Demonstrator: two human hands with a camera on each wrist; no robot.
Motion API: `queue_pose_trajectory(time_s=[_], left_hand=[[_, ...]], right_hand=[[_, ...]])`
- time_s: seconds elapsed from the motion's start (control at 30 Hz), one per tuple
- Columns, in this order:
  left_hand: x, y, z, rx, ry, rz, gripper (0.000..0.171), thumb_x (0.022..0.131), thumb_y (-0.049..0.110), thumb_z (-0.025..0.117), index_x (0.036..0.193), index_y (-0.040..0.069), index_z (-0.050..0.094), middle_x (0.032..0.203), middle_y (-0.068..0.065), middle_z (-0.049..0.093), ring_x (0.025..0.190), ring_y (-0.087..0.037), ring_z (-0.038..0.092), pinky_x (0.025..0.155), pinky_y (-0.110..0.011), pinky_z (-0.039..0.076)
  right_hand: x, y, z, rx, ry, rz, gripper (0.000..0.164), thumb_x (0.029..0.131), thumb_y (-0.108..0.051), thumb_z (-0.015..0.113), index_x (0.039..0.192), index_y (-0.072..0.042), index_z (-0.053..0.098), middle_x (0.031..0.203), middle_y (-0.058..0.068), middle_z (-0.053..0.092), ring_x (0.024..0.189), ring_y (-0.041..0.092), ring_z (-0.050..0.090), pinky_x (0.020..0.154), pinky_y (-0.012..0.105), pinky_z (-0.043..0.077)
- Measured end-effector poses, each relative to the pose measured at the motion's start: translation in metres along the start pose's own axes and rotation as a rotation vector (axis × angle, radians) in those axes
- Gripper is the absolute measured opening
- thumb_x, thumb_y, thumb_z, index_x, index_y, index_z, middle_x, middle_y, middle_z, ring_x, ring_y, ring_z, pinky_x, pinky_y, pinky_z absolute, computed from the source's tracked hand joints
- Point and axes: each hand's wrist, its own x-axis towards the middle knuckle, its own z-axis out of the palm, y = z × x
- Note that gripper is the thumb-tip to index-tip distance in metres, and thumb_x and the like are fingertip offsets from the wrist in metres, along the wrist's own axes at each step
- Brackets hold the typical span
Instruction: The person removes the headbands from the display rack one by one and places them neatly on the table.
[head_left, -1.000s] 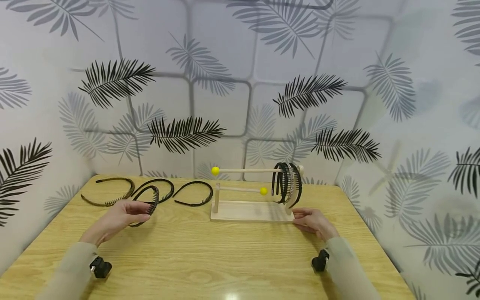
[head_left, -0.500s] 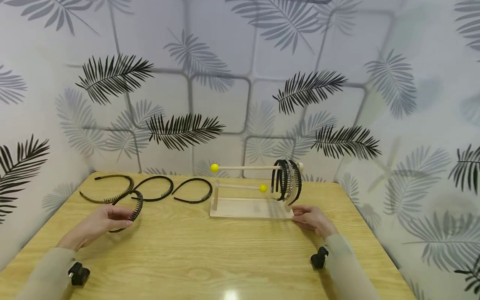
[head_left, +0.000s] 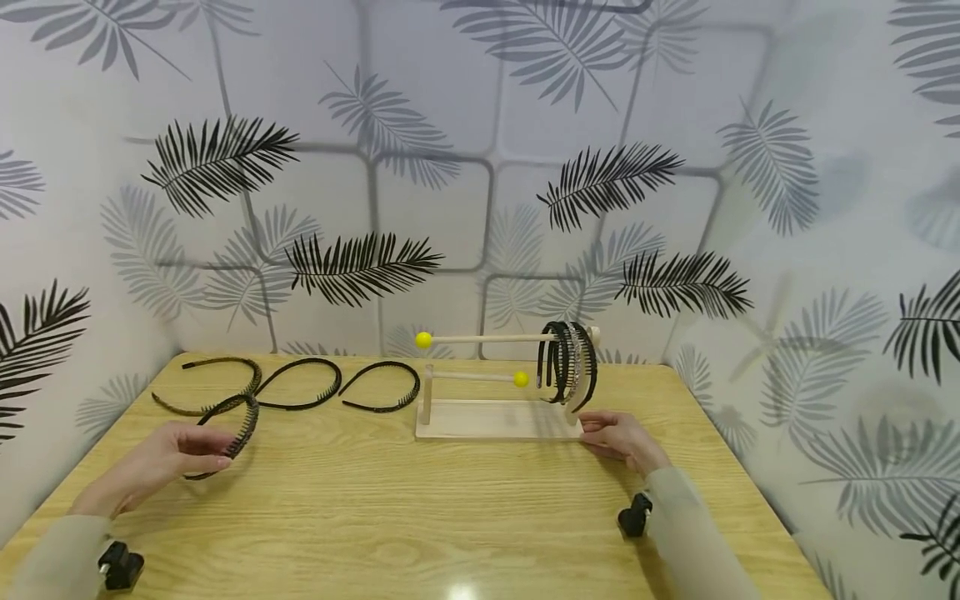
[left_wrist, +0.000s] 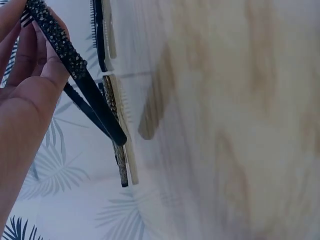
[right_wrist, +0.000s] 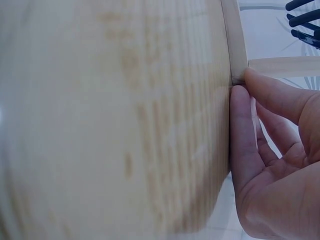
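Observation:
My left hand [head_left: 161,462] holds a black toothed headband [head_left: 250,421] between thumb and fingers, raised at the table's left side. In the left wrist view the headband [left_wrist: 60,47] shows sparkly stones along its band, with one end tilted toward the wood surface. At the right, my right hand [head_left: 622,442] grips the front right corner of a pale wooden rack [head_left: 495,419]. The right wrist view has fingertips right at that rack's base [right_wrist: 237,42]. Several headbands [head_left: 592,375], black and one silvery, hang at the right end of the rack's upper rod.
On the table [head_left: 450,517] lie a brownish headband [head_left: 225,360] at far left, a black headband [head_left: 303,361] beside it, and another black headband [head_left: 381,363] near the rack. Yellow balls cap the upper rod [head_left: 423,340] and lower rod [head_left: 521,379]. A leaf-patterned wall stands behind.
My left hand has moved left and a little toward me with the headband, away from the middle headband. My right hand stays at the rack's corner.

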Motion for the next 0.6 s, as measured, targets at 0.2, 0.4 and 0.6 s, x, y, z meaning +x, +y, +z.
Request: queue_pose_trajectory(time_s=[0.2,0.4,0.6], left_hand=[[-0.006,-0.009,-0.012,0.003,-0.094,0.016,0.045,0.094,0.014,0.066,0.127,-0.015,0.056,0.106,0.015,0.07,0.095,0.0,0.064,0.078,-0.024,0.056],[-0.011,-0.018,-0.019,-0.009,-0.154,0.036,0.039,0.093,0.009,0.067,0.122,-0.016,0.06,0.107,0.014,0.073,0.096,0.002,0.065,0.078,-0.023,0.056],[-0.013,-0.027,-0.027,0.012,-0.195,0.039,0.034,0.089,0.008,0.07,0.115,-0.014,0.065,0.105,0.015,0.073,0.095,0.005,0.064,0.078,-0.021,0.056]], right_hand=[[0.001,0.002,0.0,-0.027,0.005,-0.001,0.049,0.091,0.004,0.063,0.139,0.004,0.051,0.114,0.013,0.062,0.089,0.009,0.065,0.084,0.027,0.058],[0.001,0.003,0.001,-0.041,0.008,0.002,0.051,0.09,0.003,0.065,0.139,0.004,0.051,0.115,0.013,0.063,0.087,0.007,0.064,0.085,0.029,0.058],[0.002,0.002,0.001,-0.043,0.013,-0.002,0.051,0.09,0.003,0.065,0.139,0.004,0.05,0.115,0.013,0.062,0.087,0.007,0.064,0.085,0.028,0.058]])
